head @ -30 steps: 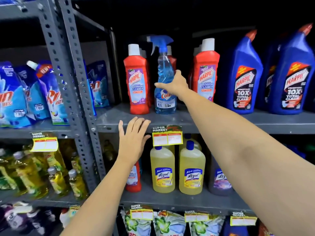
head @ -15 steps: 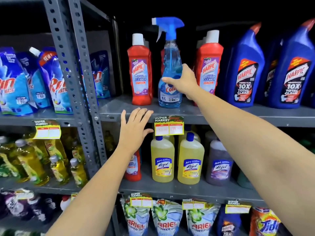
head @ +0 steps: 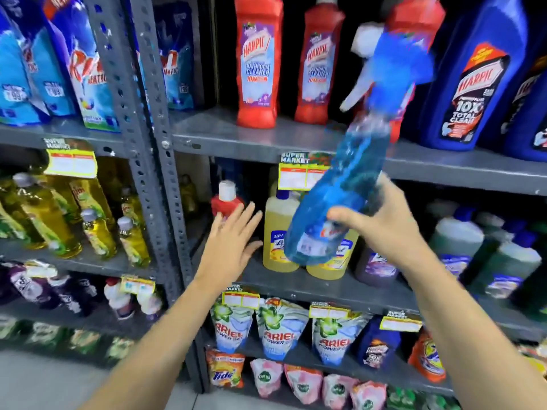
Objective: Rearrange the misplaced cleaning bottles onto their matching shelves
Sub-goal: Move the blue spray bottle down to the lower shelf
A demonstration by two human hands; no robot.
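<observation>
My right hand point(head: 384, 223) grips the lower body of a blue spray bottle point(head: 343, 187), which is off the shelf and tilted, its blue and white trigger head up to the right. My left hand point(head: 233, 241) is open with fingers spread in front of a small red bottle point(head: 226, 201) with a white cap on the middle shelf beside yellow bottles point(head: 276, 235). Red Harpic bathroom cleaner bottles point(head: 259, 63) stand on the upper shelf point(head: 236, 137).
Big blue Harpic bottles point(head: 473, 78) fill the upper right. Purple and green bottles point(head: 455, 244) stand on the middle shelf's right. A grey upright post point(head: 142, 143) divides the racks; blue pouches and yellow bottles sit to its left. Ariel pouches point(head: 281, 329) hang below.
My right hand has lifted the blue spray bottle off the upper shelf and brought it down and toward me, tilted. My left hand dropped from the shelf edge to the middle shelf.
</observation>
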